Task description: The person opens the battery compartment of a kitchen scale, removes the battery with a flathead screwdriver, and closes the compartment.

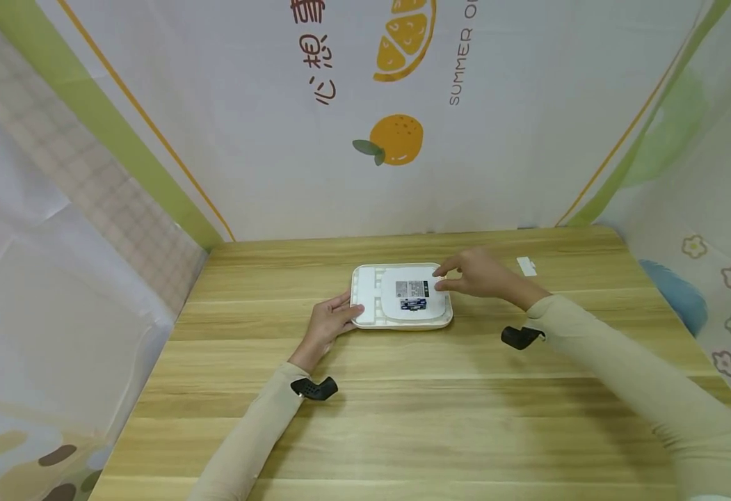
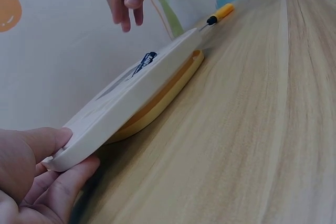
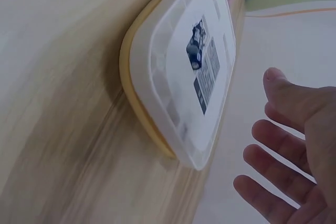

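Note:
A white device that looks like a kitchen scale (image 1: 371, 316) lies underside up on the table, tilted, with a yellow-rimmed part (image 2: 157, 106) beneath it. Dark blue batteries (image 1: 413, 304) show in the recess of its underside, by a grey printed label (image 3: 210, 72). My left hand (image 1: 330, 321) grips the scale's left end, thumb on top and fingers below. Just off the right end hovers my right hand (image 1: 474, 273), its fingers loosely bent and holding nothing; the right wrist view shows a gap between this hand and the scale.
A small white cover piece (image 1: 526, 266) lies on the wooden table (image 1: 403, 417), right of the scale. In the left wrist view, a screwdriver with a yellow and black handle (image 2: 220, 14) lies beyond the scale. Printed cloth (image 1: 496, 160) hangs behind the table and along its sides.

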Motion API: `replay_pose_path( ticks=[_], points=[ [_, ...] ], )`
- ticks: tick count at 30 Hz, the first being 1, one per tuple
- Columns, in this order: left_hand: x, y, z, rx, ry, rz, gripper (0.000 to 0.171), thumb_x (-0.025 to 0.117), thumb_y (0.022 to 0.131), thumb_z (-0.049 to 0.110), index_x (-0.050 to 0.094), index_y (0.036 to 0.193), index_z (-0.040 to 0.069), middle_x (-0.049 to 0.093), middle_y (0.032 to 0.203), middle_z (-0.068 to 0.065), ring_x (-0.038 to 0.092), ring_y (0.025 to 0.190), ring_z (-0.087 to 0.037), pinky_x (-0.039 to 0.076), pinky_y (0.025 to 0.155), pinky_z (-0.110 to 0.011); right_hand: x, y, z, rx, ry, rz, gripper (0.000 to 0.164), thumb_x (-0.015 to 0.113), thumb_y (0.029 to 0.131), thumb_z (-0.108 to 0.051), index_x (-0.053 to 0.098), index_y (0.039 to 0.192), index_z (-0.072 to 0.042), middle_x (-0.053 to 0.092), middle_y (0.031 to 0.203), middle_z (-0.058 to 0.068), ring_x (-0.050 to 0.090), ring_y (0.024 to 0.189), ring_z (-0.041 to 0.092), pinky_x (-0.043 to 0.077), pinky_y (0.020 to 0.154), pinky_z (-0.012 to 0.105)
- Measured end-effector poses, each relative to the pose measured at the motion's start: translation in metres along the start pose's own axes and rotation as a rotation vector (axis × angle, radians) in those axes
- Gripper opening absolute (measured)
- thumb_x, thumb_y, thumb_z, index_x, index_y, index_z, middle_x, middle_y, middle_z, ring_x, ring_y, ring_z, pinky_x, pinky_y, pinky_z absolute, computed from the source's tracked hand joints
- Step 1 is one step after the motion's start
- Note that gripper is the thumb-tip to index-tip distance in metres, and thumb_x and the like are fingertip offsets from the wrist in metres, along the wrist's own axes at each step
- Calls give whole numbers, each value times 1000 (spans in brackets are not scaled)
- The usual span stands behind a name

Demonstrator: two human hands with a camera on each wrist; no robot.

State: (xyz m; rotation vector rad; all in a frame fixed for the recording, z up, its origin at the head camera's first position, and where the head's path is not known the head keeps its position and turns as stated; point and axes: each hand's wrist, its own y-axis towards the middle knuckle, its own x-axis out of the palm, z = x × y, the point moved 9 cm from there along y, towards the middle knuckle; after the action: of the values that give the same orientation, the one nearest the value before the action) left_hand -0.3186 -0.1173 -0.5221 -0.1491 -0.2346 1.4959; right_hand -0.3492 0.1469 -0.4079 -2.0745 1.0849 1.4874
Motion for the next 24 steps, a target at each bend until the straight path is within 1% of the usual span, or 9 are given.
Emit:
replay_pose_path(
  ticks=[2,6,9,12,15,20,24],
  points=[
    [1,0,-1,0,-12,-5,58,72,95,1,49,148,-2,60,135,-30,67,117,-35,62,85,-30,8,4,-3,-11,17,-14,28,81,90,-30,81,108,-8,78,109,7,71,105,30,59,89,50],
    [2,1,-2,0,-21,-6,58,71,95,0,49,148,-2,60,135,-30,66,118,-35,62,84,-30,21,11,-7,-33,19,-41,27,83,88,-28,82,106,-9,77,105,6,72,99,27,60,86,47],
    [1,1,-1,4,-6,0,58,72,95,1,49,148,-2,61,134,-30,67,117,-34,62,82,-28,29,14,-9,-49,12,-56,27,84,87,-28,82,106,-9,76,103,4,72,96,23,61,84,44],
    [0,0,0,7,2,1,58,71,95,1,49,148,-2,61,134,-30,67,117,-34,62,83,-28,36,16,-9,-48,32,-73,25,84,86,-27,82,105,-10,76,102,1,71,95,20,60,84,42],
    [0,0,0,7,10,-1,59,71,95,2,48,149,-2,61,135,-30,66,117,-35,62,84,-29,41,17,-9,-55,56,-82,23,85,85,-24,83,103,-10,76,99,0,70,93,19,60,83,40],
    [-2,1,0,-3,19,4,58,72,95,3,50,148,0,62,134,-28,67,117,-34,62,83,-28,48,20,-12,-102,47,-85,19,85,84,-19,83,100,-9,75,96,1,69,88,16,60,78,37],
    [-1,1,0,-4,10,-5,59,72,95,2,49,149,-2,61,135,-29,67,117,-34,62,83,-28,49,21,-14,-112,40,-94,19,85,83,-17,82,99,-8,76,94,2,69,86,15,61,78,35]
  ],
)
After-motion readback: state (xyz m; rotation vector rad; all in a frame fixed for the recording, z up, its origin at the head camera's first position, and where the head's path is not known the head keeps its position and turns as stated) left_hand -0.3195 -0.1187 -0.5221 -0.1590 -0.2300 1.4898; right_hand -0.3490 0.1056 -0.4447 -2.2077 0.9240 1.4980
